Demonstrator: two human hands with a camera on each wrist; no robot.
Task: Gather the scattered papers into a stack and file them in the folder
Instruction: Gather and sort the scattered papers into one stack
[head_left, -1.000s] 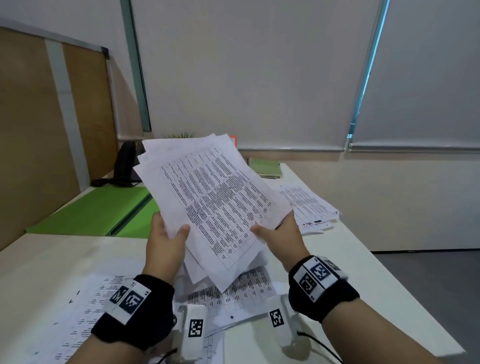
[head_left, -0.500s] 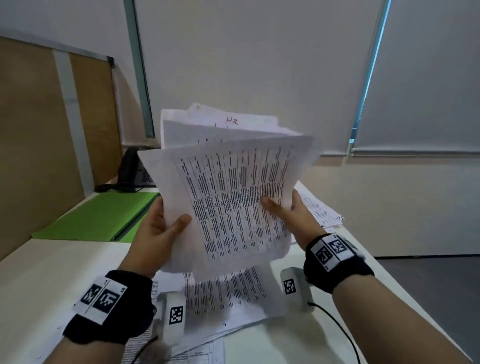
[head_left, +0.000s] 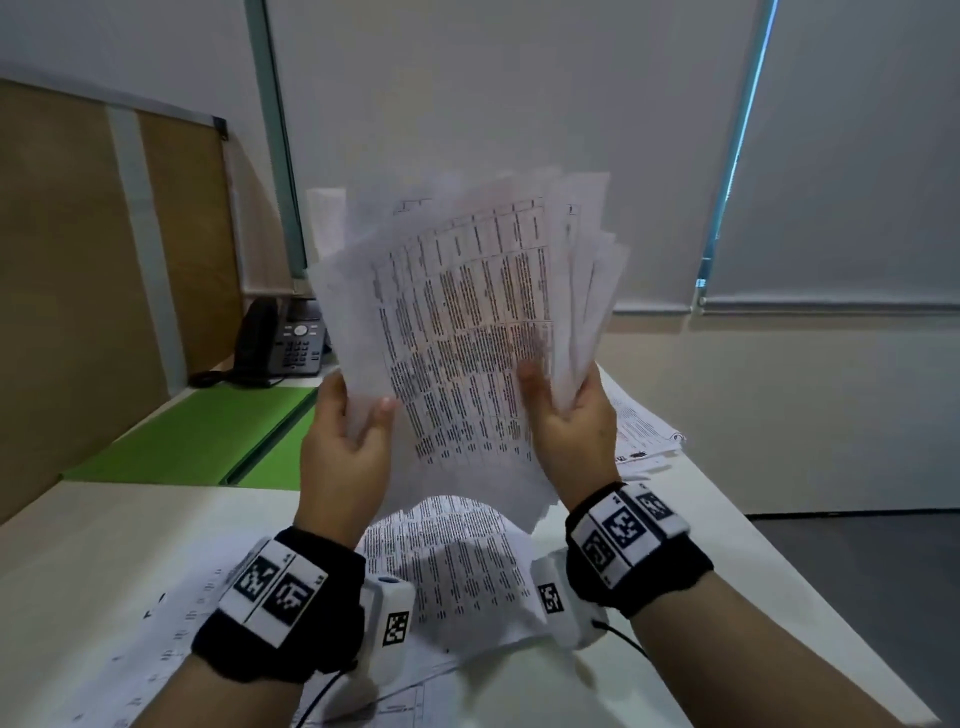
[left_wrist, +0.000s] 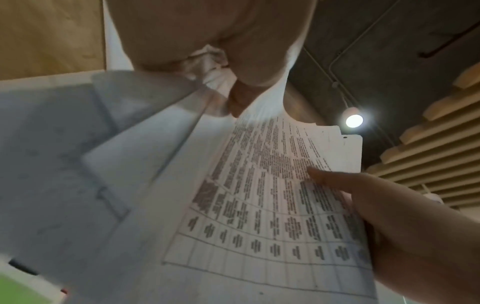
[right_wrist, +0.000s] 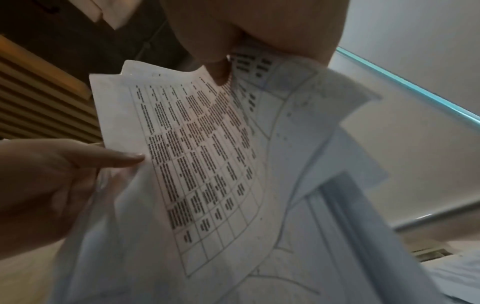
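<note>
We grip the fanned papers (head_left: 467, 332) with left hand (head_left: 343, 452) and right hand (head_left: 569, 431); we advise tapping edges square on the surface (head_left: 104, 545) below both hands.

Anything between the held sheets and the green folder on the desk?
Nothing visible blocks it. Both the left hand and right hand hold the fanned paper bundle upright above the desk. The green folder lies to the left with nothing on its visible surface. Loose sheets lie underneath, off that path.
</note>
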